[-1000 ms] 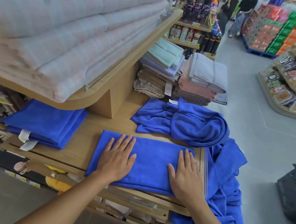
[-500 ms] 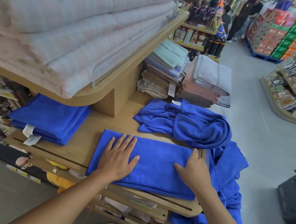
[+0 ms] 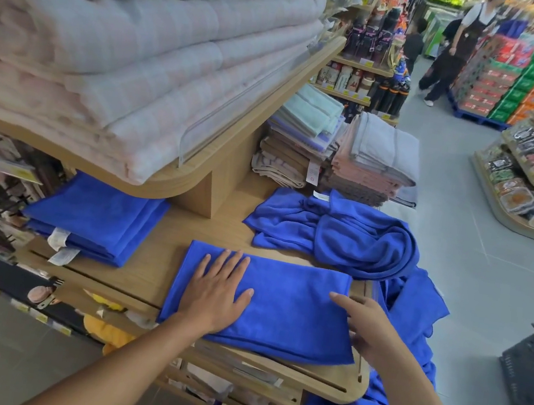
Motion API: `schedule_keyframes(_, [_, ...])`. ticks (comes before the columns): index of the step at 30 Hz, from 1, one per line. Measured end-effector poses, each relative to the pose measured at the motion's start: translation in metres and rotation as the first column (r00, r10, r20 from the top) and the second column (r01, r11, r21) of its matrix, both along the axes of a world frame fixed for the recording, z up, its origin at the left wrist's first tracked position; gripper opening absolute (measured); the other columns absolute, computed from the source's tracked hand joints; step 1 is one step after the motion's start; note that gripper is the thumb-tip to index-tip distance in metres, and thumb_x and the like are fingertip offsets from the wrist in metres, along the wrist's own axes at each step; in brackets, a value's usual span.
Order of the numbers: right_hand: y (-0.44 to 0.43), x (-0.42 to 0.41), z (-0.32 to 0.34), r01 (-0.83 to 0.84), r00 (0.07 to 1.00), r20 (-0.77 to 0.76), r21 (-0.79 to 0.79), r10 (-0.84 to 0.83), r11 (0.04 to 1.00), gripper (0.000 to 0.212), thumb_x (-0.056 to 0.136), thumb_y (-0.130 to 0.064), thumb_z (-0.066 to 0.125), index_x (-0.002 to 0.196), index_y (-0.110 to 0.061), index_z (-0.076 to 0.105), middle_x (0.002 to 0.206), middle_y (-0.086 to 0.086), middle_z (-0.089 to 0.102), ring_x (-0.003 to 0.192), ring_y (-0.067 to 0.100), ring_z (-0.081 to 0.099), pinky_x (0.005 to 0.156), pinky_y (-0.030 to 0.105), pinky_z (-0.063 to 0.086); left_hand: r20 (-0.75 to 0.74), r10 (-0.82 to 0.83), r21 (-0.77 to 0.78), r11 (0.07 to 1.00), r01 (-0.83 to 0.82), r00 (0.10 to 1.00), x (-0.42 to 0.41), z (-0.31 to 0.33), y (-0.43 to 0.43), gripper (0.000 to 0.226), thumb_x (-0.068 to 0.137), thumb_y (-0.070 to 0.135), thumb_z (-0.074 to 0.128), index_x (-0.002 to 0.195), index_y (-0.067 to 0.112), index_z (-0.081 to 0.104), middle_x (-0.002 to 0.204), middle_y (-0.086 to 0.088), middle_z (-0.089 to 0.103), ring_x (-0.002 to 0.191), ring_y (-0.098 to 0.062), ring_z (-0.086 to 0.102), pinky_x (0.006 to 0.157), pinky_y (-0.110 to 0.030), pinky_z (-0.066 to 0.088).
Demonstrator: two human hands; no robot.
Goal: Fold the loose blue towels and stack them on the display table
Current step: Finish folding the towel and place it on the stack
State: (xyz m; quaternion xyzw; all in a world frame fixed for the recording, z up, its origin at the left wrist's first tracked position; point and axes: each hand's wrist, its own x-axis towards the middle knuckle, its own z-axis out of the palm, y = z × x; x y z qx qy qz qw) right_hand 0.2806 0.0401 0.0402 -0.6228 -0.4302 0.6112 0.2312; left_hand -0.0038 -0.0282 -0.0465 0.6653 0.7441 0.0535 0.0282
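The left hand [image 3: 215,293] lies flat, fingers spread, on the half-folded blue towel [image 3: 291,310]. It pins the towel to the tabletop [image 3: 144,270] so the strip cannot slide while its other end is worked. The right hand [image 3: 367,324] sits at the towel's end farthest from that palm, forefinger stretched over the cloth; whether its lower fingers curl under the edge cannot be told. It likely readies to flip that end toward the left hand. Beyond both hands waits a heap of loose towels [image 3: 340,237]. Outward of the left hand lies the folded stack [image 3: 97,215], probably this towel's destination.
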Motion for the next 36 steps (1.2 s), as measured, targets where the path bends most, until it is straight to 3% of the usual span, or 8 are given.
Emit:
schedule_keyframes(3, [-0.004,0.002,0.008,-0.067,0.997,-0.032,-0.002,0.067,0.998,0.02,0.096,-0.029,0.07,0.111,-0.017,0.075,0.105,0.002,0.079,0.091,0.019,0.077,0.068,0.032,0.06,-0.006,0.004,-0.025,1.0,-0.005,1.0,0.0,0.001,0.0,0.08,0.093,0.067,0.002,0.162,0.026,0.004,0.17,0.006,0.0,0.156,-0.014,-0.007,0.126,-0.046,-0.005])
schedule_keyframes(10, [0.005,0.005,0.053,0.0,0.999,-0.049,0.208,0.01,0.978,0.016,0.098,-0.02,0.066,0.109,-0.012,0.073,0.109,0.01,0.076,0.098,0.026,0.074,0.086,0.048,0.058,0.036,0.006,-0.067,0.998,-0.004,0.999,0.043,0.011,0.023,0.074,0.101,0.062,0.013,0.162,0.022,0.002,0.171,0.002,0.0,0.157,-0.019,-0.008,0.125,-0.051,-0.007])
schedule_keyframes(13, [0.011,0.005,0.074,0.001,0.998,-0.059,0.29,0.016,0.957,0.014,0.097,-0.019,0.068,0.108,-0.011,0.071,0.105,0.024,0.069,0.087,0.03,0.061,0.078,0.045,0.047,0.041,-0.014,-0.063,0.998,0.017,0.999,0.069,0.01,0.033,0.074,0.101,0.062,0.012,0.162,0.021,0.005,0.171,0.002,0.002,0.157,-0.02,-0.007,0.125,-0.05,-0.007])
schedule_keyframes(20, [0.011,-0.022,0.075,-0.1,0.994,0.004,0.341,0.105,0.935,0.012,0.096,-0.019,0.07,0.105,-0.022,0.063,0.05,-0.014,0.055,0.041,0.002,0.05,0.041,0.017,0.042,0.035,-0.032,-0.005,0.999,0.032,0.999,0.077,0.008,0.033,0.074,0.1,0.06,0.016,0.162,0.02,0.014,0.17,0.0,0.009,0.157,-0.022,0.001,0.125,-0.052,-0.003])
schedule_keyframes(24, [0.012,-0.048,0.071,-0.139,0.99,0.044,0.325,0.132,0.935,0.033,0.09,-0.024,0.077,0.116,-0.019,0.057,0.055,-0.009,0.054,0.044,0.004,0.053,0.045,0.02,0.046,0.136,-0.132,0.053,0.991,0.126,0.982,0.062,0.019,0.031,0.072,0.1,0.057,0.02,0.161,0.019,0.012,0.17,0.0,0.007,0.157,-0.02,0.002,0.126,-0.051,0.003])
schedule_keyframes(29, [0.02,-0.098,0.071,-0.262,0.961,0.188,0.367,0.205,0.893,0.041,0.086,-0.028,0.078,0.112,-0.022,0.048,0.061,-0.003,0.062,0.045,0.007,0.059,0.048,0.026,0.051,0.24,-0.054,0.221,0.975,-0.001,0.969,-0.008,0.023,0.008,0.067,0.097,0.05,0.024,0.153,0.016,0.037,0.159,-0.004,0.037,0.149,-0.02,0.029,0.122,-0.041,0.028])
schedule_keyframes(34, [0.017,-0.156,0.046,-0.471,0.859,0.391,0.354,0.33,0.808,0.037,0.084,-0.032,0.072,0.108,-0.022,0.045,0.069,0.002,0.071,0.054,0.017,0.07,0.059,0.036,0.062,0.107,0.059,0.11,0.991,-0.071,0.992,-0.055,0.006,-0.019,0.064,0.1,0.049,0.01,0.153,0.026,0.038,0.159,0.003,0.039,0.15,-0.017,0.03,0.122,-0.04,0.025])
schedule_keyframes(36, [0.014,-0.175,0.028,-0.531,0.819,0.44,0.334,0.369,0.779,0.038,0.086,-0.033,0.072,0.109,-0.02,0.044,0.076,0.004,0.07,0.049,0.014,0.068,0.048,0.027,0.056,0.09,0.072,0.131,0.988,-0.084,0.993,-0.055,0.006,-0.021,0.055,0.104,0.047,0.015,0.149,0.03,0.041,0.157,0.005,0.043,0.149,-0.015,0.033,0.121,-0.039,0.026])
